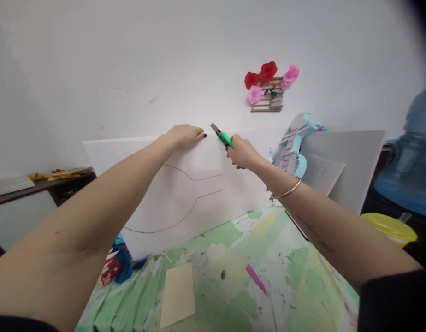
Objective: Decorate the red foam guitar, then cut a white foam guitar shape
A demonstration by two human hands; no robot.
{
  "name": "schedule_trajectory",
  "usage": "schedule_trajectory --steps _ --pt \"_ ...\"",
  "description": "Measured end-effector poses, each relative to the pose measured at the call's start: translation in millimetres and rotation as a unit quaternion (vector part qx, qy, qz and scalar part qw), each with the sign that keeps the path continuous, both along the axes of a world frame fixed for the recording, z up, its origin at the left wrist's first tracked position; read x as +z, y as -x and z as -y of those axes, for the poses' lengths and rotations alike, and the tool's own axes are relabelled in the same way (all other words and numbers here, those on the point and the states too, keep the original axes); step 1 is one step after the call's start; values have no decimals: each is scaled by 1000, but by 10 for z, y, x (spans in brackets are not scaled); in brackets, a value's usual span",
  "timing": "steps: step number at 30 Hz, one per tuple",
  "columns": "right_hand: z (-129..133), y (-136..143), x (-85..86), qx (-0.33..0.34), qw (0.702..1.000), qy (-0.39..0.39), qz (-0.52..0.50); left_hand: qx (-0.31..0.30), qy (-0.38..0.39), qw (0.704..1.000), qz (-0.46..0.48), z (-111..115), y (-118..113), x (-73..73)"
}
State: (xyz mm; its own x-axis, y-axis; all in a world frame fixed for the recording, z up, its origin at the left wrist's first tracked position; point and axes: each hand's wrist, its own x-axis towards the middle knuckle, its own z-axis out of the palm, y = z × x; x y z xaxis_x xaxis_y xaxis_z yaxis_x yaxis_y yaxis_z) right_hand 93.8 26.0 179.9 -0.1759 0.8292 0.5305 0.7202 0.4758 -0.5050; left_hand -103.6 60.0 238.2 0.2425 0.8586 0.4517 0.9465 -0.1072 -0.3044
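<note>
A large white board (244,193) stands on edge on the table, its back toward the wall, with a reddish-brown curved outline drawn on it. Over its top edge my left hand (187,136) is closed, the fingers partly behind the board. My right hand (243,151) is wrapped round a green utility knife (226,137). The knife's blade is out and points up and to the left, close to the board's top edge; whether it touches the board I cannot tell.
A green patterned tablecloth (230,299) carries a cream sheet (178,295), a pink strip (257,280) and small scraps. At the right are a light-blue guitar-shaped craft (295,147), a grey-white board (351,157), a yellow lid (389,227) and a water bottle (411,161). Paper flowers (269,71) hang on the wall.
</note>
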Motion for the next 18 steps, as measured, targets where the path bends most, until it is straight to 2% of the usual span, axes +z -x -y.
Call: schedule_trajectory --steps 7,14,18 --pt "-34 -24 -12 -72 990 -91 82 8 -12 1000 -19 -44 -25 -19" --pt "-34 27 -51 -86 972 -142 167 8 -25 1000 -15 -40 -18 -36" --pt "-68 38 -50 -95 968 -150 175 2 -34 999 -10 -42 -6 -49"
